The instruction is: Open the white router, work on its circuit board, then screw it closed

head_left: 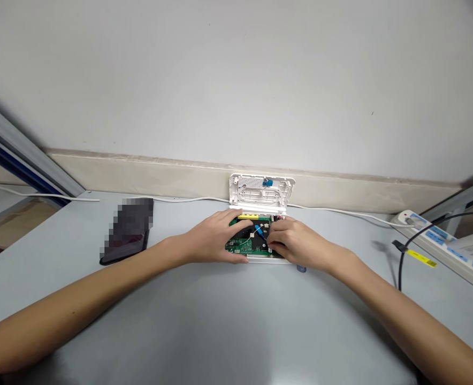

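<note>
On the desk (204, 331), against the wall's foot, sits the white casing (268, 260), its lid (260, 200) tipped up behind. The left hand (212, 235) spreads a wide grip over one side; the right hand (296, 243) has a narrow grip, contents impossible to tell. Opening is done, baring the green board (244, 247); handwork inside looks unfinished, the blue connector (259, 231) lying aslant beside the right fingertips.

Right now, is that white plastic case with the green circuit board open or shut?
Open: the white plastic case's slotted lid stands raised at the back, and the green circuit board shows between both hands.
</note>
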{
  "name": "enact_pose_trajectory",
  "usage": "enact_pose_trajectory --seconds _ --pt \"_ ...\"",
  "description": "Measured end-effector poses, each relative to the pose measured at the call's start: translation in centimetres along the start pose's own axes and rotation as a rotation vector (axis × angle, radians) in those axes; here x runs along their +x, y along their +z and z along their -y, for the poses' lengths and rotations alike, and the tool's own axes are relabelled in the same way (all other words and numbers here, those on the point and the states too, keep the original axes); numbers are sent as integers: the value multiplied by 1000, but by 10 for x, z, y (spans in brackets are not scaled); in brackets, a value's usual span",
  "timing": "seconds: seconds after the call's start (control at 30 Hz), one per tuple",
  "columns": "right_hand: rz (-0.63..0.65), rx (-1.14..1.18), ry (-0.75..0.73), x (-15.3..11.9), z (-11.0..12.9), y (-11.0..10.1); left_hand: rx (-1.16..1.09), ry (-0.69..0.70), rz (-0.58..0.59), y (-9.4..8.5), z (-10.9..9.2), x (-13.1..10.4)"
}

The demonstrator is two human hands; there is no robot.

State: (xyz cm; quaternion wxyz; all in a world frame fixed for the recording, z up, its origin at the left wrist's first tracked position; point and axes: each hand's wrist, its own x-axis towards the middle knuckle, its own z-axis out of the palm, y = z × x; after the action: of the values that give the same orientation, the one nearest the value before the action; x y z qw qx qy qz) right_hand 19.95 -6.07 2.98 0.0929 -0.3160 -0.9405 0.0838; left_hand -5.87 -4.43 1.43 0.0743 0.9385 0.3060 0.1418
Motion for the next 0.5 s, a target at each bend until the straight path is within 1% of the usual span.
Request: enact_pose_trajectory --seconds 0.2,0.5 --pt "36 -3 34 1 2 3 -5 -4 10 -1 -1 0" --pt "36 -13 31 0 4 2 6 -12 25 0 0 0"
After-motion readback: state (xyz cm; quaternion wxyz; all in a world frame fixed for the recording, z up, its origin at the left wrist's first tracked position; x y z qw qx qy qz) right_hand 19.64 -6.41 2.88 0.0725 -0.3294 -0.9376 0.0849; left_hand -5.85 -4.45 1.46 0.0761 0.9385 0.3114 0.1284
